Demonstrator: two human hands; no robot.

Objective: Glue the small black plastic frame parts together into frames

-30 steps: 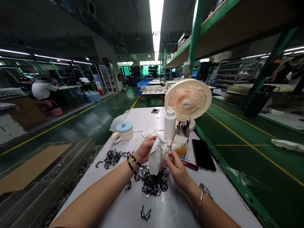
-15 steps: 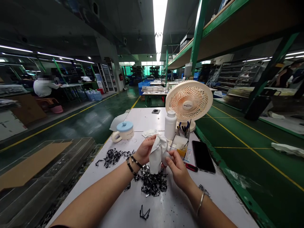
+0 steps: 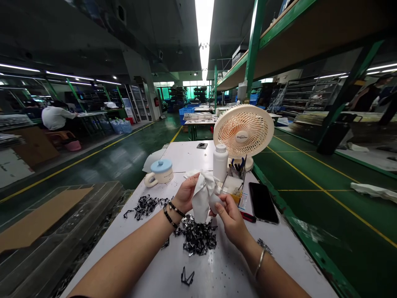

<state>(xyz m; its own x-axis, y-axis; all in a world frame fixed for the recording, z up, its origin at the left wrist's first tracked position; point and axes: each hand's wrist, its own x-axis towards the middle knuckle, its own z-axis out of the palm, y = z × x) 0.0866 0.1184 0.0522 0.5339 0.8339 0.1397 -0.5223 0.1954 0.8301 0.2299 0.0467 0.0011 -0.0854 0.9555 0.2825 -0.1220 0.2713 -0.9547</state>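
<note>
My left hand is closed on a crumpled white cloth, which hangs down over the table's middle. Close against the cloth's right side, my right hand grips a small whitish rounded bottle; the fingers cover much of it. Below both hands lies a heap of small black plastic parts. One V-shaped black part lies alone nearer to me. Another loose pile of black parts spreads to the left of my left hand.
A lidded mug stands at the left edge. Behind my hands are a white bottle, a fan and a tool holder with pliers. A phone lies at right. A seated person is far left.
The whole view has shifted slightly. Both hands keep their grip on the cloth and the small bottle, with hardly any visible movement.
</note>
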